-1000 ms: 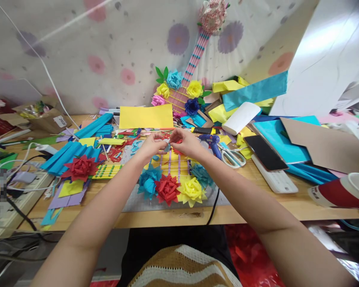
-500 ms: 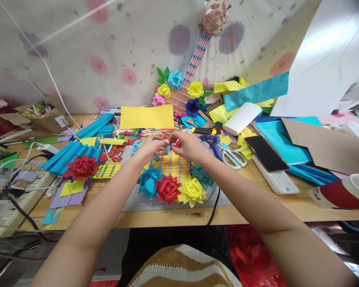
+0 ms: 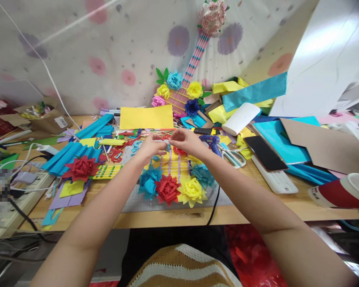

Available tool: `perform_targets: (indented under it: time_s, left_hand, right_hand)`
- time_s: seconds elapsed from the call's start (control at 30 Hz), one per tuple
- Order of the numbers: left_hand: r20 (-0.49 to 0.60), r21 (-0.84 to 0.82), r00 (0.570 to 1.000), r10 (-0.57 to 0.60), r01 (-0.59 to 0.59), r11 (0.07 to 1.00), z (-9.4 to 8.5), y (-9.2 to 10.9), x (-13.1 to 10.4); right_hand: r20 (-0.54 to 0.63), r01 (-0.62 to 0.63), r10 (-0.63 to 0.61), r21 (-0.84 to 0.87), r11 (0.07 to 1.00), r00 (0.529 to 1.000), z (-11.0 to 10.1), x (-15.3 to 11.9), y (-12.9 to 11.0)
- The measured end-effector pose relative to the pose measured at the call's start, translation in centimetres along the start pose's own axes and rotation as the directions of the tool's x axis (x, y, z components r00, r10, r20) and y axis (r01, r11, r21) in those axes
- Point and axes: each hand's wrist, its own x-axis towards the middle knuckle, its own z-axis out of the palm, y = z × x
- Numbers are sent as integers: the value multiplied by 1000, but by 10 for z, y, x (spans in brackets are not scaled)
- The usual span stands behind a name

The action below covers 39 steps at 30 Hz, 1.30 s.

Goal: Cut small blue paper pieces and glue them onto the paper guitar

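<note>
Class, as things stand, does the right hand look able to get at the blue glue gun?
Probably yes: the blue glue gun lies close beside the right hand, with nothing seen on top of it. The hand would likely need to leave the small bluish piece first.

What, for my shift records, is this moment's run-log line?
left grip: at small blue piece; right grip: beside it; hold: unclear; nearby: yellow craft with flowers

PLACE: craft workspace | SIGNS: paper flowers, glue gun, scissors, yellow sheet, cluttered wooden desk
</note>
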Motion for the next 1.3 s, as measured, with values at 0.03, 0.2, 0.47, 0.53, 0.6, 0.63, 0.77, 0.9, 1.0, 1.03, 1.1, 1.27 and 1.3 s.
perform_targets:
  time_s: [0.03,0.2,0.47,0.53,0.6,0.63,0.77,0.9,1.0,1.03,1.1,1.27,1.3]
  left_hand:
    - [-1,4,1000,7,-7,1000,0,0,0]
    - [0,19,1000,18,-18,1000,1,1,-1]
    - [37,-31,996,-82,83,996,3,3,1]
    - [47,-50,994,-95,97,994,4,3,1]
    - [61,-72,993,-104,108,992,3,3,2]
    - [72,-86,992,-108,114,990,2,2,3]
    - [174,-136,978,-113,138,981,-3,-2,7]
    - [264,-158,958,-114,160,974,-7,-2,8]
    - [246,-165,960,-131,174,971,-7,0,7]
    - [238,-166,962,-137,179,970,-7,0,6]
    - [228,-165,962,-148,189,968,-6,0,6]
    - [209,-142,963,-169,201,969,-6,-1,7]
    - [188,-140,968,-166,194,971,-6,-1,7]
  right_hand:
    - [10,-9,9,20,1000,1000,1,1,1]
    - [-3,-19,19,4,1000,1000,4,3,1]
    - [-26,111,-117,-168,979,993,6,-6,-5]
    - [-12,165,-175,-271,948,985,5,-8,-7]
    - [23,220,-227,-368,903,974,5,-9,-7]
    - [44,249,-254,-415,875,966,5,-9,-7]
    - [131,359,-348,-556,749,928,4,-8,-4]
    - [198,419,-382,-603,679,903,2,-8,-5]
    - [211,422,-378,-621,660,901,0,-10,-8]
    - [211,422,-378,-625,657,901,0,-10,-9]
    - [213,429,-386,-621,656,898,-2,-11,-10]
    - [205,463,-423,-530,710,883,-4,-13,-11]
    - [181,452,-421,-492,743,889,-4,-13,-10]
